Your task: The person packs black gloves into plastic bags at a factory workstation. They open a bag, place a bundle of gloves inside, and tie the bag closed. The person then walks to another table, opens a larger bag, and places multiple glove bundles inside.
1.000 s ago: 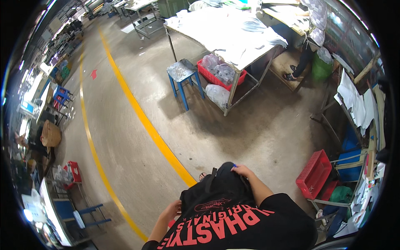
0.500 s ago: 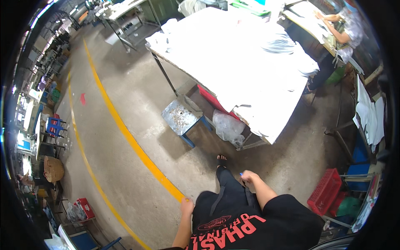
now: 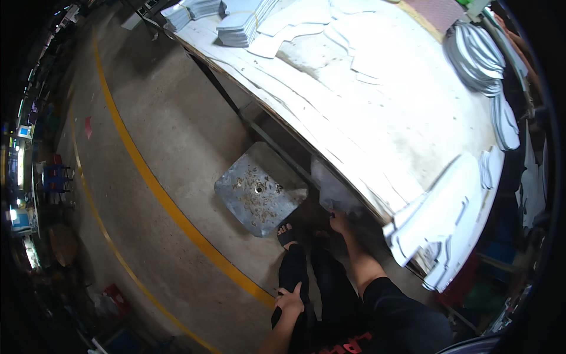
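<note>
My left hand rests on the leg of my black trousers, its fingers spread over the cloth, holding nothing. Forward of it, my right hand is curled beside the table's near edge, low by a clear plastic bag under the tabletop. A small dark spot shows at its fingers; what they hold, if anything, I cannot make out. To the left of that hand stands a square metal stool, its top strewn with brown bits around a centre hole. White cut sheet pieces lie on the table corner to its right.
The large table fills the upper right, with bundled stacks of white cut pieces at its far left and fanned grey-white pieces at the right. A yellow floor line runs along my left. Dim workbenches line the far left.
I have come closer to the table and stool. My left hand has moved onto my leg. My right hand has reached forward beside the table edge; the blue item seen in it no longer shows.
</note>
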